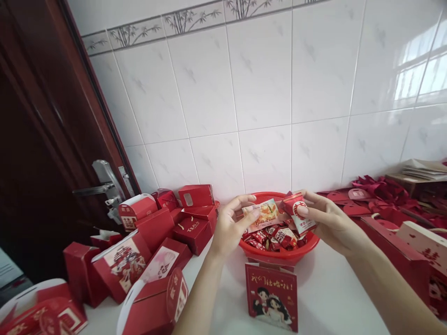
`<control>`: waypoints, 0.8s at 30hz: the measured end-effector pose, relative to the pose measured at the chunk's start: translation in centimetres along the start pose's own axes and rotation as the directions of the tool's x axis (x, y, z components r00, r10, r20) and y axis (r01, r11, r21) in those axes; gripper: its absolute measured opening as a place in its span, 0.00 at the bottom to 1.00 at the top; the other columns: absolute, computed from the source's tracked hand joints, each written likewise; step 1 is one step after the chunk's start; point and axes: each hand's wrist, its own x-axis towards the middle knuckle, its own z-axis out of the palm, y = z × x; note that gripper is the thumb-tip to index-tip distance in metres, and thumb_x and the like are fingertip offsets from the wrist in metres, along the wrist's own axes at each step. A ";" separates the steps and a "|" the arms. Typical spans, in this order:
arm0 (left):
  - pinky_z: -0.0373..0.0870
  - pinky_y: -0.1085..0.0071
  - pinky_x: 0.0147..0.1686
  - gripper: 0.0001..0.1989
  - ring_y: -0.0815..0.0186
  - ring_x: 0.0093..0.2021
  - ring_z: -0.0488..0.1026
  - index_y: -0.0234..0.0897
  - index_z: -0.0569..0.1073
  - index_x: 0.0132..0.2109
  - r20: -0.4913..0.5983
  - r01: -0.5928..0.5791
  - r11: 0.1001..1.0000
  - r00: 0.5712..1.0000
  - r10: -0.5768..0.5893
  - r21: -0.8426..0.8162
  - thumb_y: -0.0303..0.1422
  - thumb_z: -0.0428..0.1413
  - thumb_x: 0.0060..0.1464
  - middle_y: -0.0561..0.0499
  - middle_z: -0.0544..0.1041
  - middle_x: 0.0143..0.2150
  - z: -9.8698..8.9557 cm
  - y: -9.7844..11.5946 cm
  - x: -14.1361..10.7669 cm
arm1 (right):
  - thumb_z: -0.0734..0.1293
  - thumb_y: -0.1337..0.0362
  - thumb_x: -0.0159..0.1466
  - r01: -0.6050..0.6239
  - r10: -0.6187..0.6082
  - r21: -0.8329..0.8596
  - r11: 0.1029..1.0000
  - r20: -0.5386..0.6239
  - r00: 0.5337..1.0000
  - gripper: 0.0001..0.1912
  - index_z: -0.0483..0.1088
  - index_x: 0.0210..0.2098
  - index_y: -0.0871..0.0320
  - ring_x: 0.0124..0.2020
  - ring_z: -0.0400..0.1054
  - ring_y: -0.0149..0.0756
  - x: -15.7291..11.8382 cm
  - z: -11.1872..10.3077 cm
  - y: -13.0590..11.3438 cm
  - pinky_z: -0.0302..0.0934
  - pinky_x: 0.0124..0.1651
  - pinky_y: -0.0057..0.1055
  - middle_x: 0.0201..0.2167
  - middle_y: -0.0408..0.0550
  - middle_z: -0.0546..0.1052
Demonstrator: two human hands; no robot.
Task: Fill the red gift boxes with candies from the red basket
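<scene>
My left hand (232,223) pinches a flat snack packet (265,216) printed "Golden Crown", held tilted over the basket. Between the thumb and fingers of my right hand (324,216) is a red and white candy packet (299,214). Both packets hang close together above a red plastic basket (303,249) filled with small wrapped candies (279,236). Just in front of the basket stands a red gift box (272,295) with a cartoon bride and groom on its face. Its top flaps look open; its inside is hidden from me.
Many red gift boxes (195,232) crowd the left of the white table (209,298). On the right are more red boxes (394,253), flat red pieces and a stack of pale paper (426,168). A tiled wall (261,163) rises behind; a dark door with a metal handle (104,181) is at left.
</scene>
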 end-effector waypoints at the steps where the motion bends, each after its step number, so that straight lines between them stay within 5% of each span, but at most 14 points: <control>1: 0.75 0.72 0.43 0.15 0.63 0.43 0.78 0.37 0.79 0.44 0.020 -0.010 0.999 1.000 0.009 0.039 0.35 0.68 0.48 0.48 0.81 0.41 0.0 0.2 -0.1 | 0.76 0.58 0.59 -0.022 0.023 -0.022 1.000 0.017 1.000 0.13 0.75 0.40 0.55 0.36 0.77 0.38 -0.2 -0.1 -0.2 0.71 0.39 0.32 0.38 0.49 0.82; 16: 0.76 0.71 0.38 0.14 0.61 0.41 0.80 0.38 0.80 0.43 0.134 0.013 1.000 0.991 -0.013 0.000 0.35 0.68 0.49 0.48 0.82 0.40 1.2 0.2 -0.6 | 0.77 0.58 0.58 -0.053 0.061 -0.164 0.985 0.047 0.997 0.13 0.76 0.39 0.57 0.35 0.74 0.35 -0.5 -0.6 -0.9 0.67 0.38 0.30 0.35 0.47 0.80; 24: 0.74 0.68 0.49 0.15 0.59 0.49 0.78 0.39 0.77 0.50 0.254 0.019 0.998 0.967 -0.032 0.056 0.36 0.64 0.55 0.45 0.80 0.47 0.0 0.4 -0.6 | 0.79 0.56 0.53 -0.024 0.010 -0.373 0.927 -0.039 0.999 0.17 0.79 0.38 0.58 0.39 0.76 0.42 -1.1 -0.9 -1.8 0.69 0.42 0.35 0.36 0.51 0.82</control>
